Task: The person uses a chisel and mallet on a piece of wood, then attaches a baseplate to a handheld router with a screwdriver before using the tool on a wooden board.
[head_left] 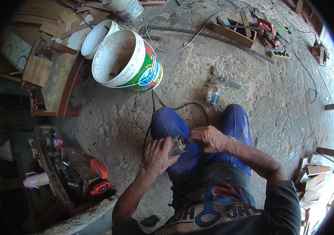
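Above my lap, my left hand [157, 156] is wrapped around a silver, cylindrical power-tool body [178, 147], which looks like a trim router motor. Its open round end points right. My right hand [208, 139] is closed at that end, fingers curled around a small dark part I cannot make out. A black cord [147, 135] runs past my left hand and over the floor. Beyond my knees stands a small clear-and-grey tool base [213, 95], with a flat metal piece [229, 82] lying just past it.
A large white paint bucket [114, 58] with a green label stands front left, other pails behind it. Wood scraps [49, 27] pile up at far left. At far right are a wooden box [235, 34], a red power tool [267, 29] and a power strip [279, 54]. Red bottles [98, 168] lie left.
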A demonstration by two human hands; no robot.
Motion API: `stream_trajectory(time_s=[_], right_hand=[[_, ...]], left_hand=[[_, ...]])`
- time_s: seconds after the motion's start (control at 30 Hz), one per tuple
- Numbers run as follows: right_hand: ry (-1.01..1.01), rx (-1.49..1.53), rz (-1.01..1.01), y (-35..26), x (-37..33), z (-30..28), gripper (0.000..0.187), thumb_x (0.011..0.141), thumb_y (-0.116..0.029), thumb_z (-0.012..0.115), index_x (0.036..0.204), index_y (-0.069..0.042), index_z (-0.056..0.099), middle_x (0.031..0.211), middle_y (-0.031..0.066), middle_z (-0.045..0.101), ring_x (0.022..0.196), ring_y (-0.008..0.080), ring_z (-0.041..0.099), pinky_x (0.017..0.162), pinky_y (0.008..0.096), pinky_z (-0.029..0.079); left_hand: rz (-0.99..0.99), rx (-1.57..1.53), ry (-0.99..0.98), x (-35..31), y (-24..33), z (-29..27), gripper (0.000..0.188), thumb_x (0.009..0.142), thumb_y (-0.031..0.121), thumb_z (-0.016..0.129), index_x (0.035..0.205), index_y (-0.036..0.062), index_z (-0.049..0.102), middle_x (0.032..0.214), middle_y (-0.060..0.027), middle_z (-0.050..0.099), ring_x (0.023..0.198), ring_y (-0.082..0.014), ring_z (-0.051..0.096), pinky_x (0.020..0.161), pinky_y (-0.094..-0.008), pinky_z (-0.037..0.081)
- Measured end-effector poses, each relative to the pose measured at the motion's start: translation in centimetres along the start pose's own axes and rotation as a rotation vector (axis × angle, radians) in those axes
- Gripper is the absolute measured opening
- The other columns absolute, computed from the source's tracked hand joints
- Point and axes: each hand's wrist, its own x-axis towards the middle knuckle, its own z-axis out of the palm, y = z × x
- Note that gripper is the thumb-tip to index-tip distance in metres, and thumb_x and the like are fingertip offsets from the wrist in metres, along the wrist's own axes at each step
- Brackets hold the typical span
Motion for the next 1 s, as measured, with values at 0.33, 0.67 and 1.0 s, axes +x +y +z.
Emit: stream_trajectory(time_s=[0.33, 0.67, 1.0], right_hand=[[0.056, -0.070, 0.164, -1.3, -0.6, 1.1, 0.019, 0.081, -0.005, 0.066, 0.096, -0.008, 0.055, 0.083, 0.0114, 0.059, 0.082, 0.0337, 0.065, 0.070, 0.0428, 0.053], [0.024, -0.064, 0.131, -2.2, -0.1, -0.2, 0.016, 0.082, -0.006, 0.064, 0.096, -0.008, 0.057, 0.084, 0.0107, 0.059, 0.082, 0.0321, 0.065, 0.070, 0.0428, 0.053], [-0.011, -0.002, 0.187, -2.1, 0.1, 0.8, 0.016, 0.081, 0.000, 0.062, 0.094, -0.006, 0.057, 0.083, 0.0116, 0.060, 0.081, 0.0342, 0.064, 0.070, 0.0452, 0.053]], left_hand=[[-0.001, 0.007, 0.031, -0.2, 0.1, 0.2, 0.076, 0.075, 0.036, 0.085, 0.134, 0.0052, 0.048, 0.116, -0.0152, 0.062, 0.106, -0.0365, 0.061, 0.092, -0.0503, 0.047], [-0.006, -0.016, 0.055, -0.5, -0.1, 0.6, 0.078, 0.073, 0.038, 0.085, 0.134, 0.0053, 0.049, 0.119, -0.0150, 0.062, 0.106, -0.0372, 0.061, 0.091, -0.0520, 0.047], [0.025, 0.008, 0.075, -1.1, -0.2, 1.3, 0.082, 0.071, 0.035, 0.087, 0.136, 0.0049, 0.047, 0.119, -0.0161, 0.062, 0.106, -0.0367, 0.061, 0.090, -0.0509, 0.048]])
